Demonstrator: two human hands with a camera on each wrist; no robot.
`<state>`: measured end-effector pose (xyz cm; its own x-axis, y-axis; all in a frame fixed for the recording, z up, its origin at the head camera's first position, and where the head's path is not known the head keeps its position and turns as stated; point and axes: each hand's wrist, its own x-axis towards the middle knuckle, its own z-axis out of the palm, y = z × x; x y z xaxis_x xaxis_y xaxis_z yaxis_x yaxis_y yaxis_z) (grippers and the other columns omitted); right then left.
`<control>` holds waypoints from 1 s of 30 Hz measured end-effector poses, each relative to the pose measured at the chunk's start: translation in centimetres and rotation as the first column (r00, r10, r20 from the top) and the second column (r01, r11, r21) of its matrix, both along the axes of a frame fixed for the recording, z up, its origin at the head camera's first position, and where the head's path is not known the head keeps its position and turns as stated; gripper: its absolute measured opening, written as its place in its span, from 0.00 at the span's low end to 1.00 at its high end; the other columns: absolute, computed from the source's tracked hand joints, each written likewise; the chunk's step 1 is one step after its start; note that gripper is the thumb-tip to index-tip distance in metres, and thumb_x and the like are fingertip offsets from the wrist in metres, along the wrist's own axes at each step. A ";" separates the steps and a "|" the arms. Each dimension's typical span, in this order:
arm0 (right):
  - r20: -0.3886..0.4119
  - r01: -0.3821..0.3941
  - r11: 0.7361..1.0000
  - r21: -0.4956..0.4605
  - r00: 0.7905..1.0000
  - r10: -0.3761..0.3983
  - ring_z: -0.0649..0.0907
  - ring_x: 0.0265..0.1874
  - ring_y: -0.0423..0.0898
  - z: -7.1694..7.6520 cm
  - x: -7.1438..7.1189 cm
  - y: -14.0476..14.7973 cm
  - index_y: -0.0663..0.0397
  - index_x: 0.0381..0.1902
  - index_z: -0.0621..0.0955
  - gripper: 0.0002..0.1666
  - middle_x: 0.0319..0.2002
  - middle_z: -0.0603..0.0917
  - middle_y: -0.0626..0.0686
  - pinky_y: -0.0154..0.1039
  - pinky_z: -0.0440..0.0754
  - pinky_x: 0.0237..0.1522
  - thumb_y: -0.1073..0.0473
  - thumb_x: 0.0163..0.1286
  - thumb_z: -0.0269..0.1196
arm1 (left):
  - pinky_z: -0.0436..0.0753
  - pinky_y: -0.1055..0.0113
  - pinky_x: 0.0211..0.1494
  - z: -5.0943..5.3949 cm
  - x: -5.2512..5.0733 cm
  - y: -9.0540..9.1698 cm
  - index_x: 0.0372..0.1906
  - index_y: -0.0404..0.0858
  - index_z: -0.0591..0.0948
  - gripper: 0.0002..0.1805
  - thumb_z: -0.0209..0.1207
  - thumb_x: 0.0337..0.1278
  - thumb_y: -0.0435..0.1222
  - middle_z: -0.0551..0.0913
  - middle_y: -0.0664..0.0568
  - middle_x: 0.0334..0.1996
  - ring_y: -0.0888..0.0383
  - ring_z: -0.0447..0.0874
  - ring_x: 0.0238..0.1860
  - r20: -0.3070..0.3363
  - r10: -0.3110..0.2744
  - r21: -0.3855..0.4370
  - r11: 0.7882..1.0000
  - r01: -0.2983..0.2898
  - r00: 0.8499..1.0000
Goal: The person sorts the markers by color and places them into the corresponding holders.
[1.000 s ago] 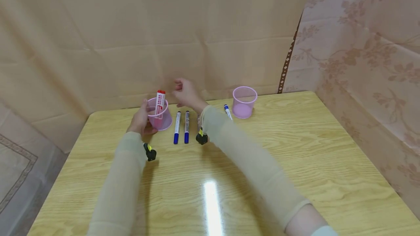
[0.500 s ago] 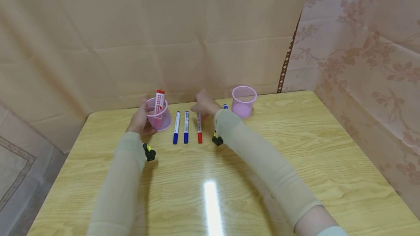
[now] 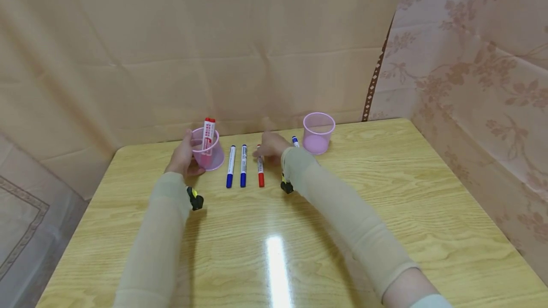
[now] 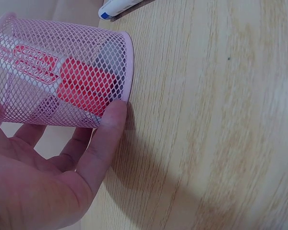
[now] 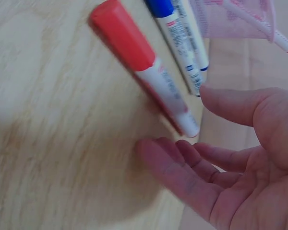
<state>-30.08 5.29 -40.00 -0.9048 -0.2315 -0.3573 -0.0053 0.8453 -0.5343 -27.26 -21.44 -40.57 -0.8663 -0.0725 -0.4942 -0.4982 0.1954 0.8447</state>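
On the left of the head view, my left hand [image 3: 181, 156] holds a pink mesh pen cup [image 3: 217, 158]. The left wrist view shows the thumb [image 4: 110, 127] against one end of the cup, with other fingers partly hidden along its side. Red-capped markers [image 3: 209, 131] stand inside. My right hand [image 3: 274, 145] is over the far end of a red-capped marker [image 3: 261, 177] lying on the table. In the right wrist view its thumb and fingers are spread around that marker's white end [image 5: 189, 125], with a gap visible between them.
Two blue-capped markers [image 3: 231, 163] lie side by side between the held cup and my right hand. Beyond that hand, another blue-ended marker [image 3: 296, 141] is partly covered by my arm. A second pink mesh cup [image 3: 317, 144] stands near the table's back edge.
My right hand has moved right and down from beside the left cup to the lying red marker. The left hand stays on its cup, which has not moved.
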 end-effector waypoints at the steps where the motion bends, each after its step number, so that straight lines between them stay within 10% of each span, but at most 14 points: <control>1: 0.015 0.003 1.000 0.012 1.000 -0.003 0.82 0.30 0.50 -0.1 0.0 0.0 0.58 0.40 0.76 0.19 0.30 0.75 0.52 0.41 0.83 0.34 0.51 0.66 0.72 | 0.81 0.56 0.55 0.0 0.0 0.0 0.80 0.53 0.60 0.48 0.23 0.65 0.74 0.63 0.41 0.71 0.45 0.70 0.62 -0.001 0.000 0.001 1.000 0.000 1.000; 12: 0.132 0.030 1.000 0.004 0.991 -0.031 0.88 0.32 0.54 -0.5 -0.5 -0.2 0.59 0.39 0.78 0.23 0.37 0.85 0.58 0.41 0.85 0.34 0.46 0.63 0.74 | 0.83 0.59 0.52 -0.3 -0.2 -0.3 0.80 0.53 0.59 0.52 0.24 0.60 0.77 0.63 0.41 0.72 0.45 0.71 0.61 -0.008 -0.019 -0.011 1.000 0.019 1.000; 30: 0.059 -0.036 0.996 0.084 0.998 0.031 0.81 0.35 0.49 -0.1 0.2 -0.6 0.57 0.42 0.79 0.23 0.38 0.81 0.54 0.40 0.79 0.36 0.45 0.63 0.73 | 0.80 0.54 0.57 -0.1 0.3 0.1 0.79 0.52 0.62 0.49 0.24 0.63 0.75 0.64 0.42 0.73 0.44 0.69 0.63 -0.028 0.006 0.007 1.000 -0.006 1.000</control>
